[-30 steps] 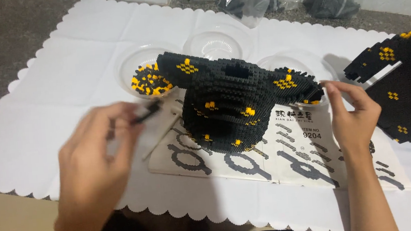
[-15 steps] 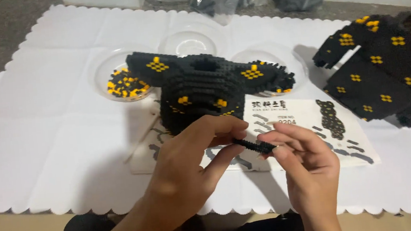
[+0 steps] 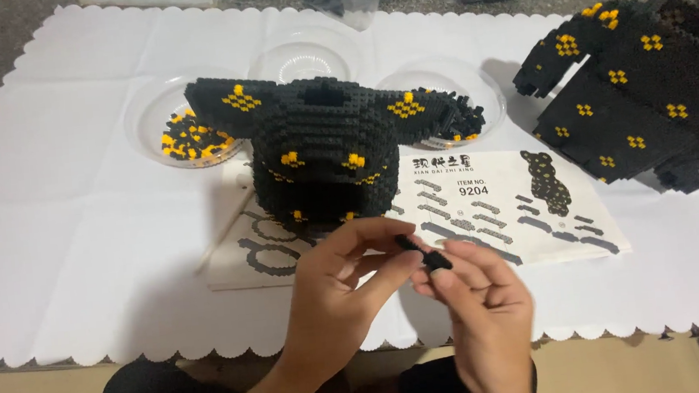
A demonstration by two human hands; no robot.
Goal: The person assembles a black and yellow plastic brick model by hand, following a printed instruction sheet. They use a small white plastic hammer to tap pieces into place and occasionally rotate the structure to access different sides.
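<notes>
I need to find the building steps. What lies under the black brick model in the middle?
The black brick model stands on the instruction sheet. The sheet's right part shows brick diagrams; the part under the model is covered. Nearer the camera, both hands pinch a small black piece.

Both hands (image 3: 409, 301) meet over the near edge of the booklet (image 3: 502, 208), model (image 3: 325, 152) standing just behind on it, three dishes (image 3: 304, 57) beyond, second model (image 3: 644, 95) off right.

A small black brick (image 3: 428, 254) sits pinched between the fingertips of both hands, lying roughly level. It hangs above the booklet's near edge, at 6 o'clock from the black block model.
</notes>
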